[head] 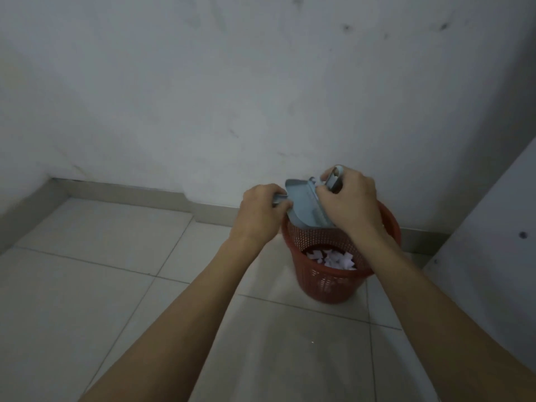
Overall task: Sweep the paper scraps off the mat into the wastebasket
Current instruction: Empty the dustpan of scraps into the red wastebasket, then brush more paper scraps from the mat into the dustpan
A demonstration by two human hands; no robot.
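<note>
A red mesh wastebasket stands on the tiled floor near the wall, with white paper scraps lying at its bottom. Above its far rim I hold a pale blue dustpan tilted steeply, mouth down into the basket. My left hand grips the dustpan's handle on the left. My right hand is closed on a small brush pressed against the pan's right edge; its bristles are hidden behind my fingers. The mat is out of view.
A grey-white wall rises right behind the basket, with a skirting strip along the floor. A pale cabinet side stands at the right. Light floor tiles spread out to the left and front.
</note>
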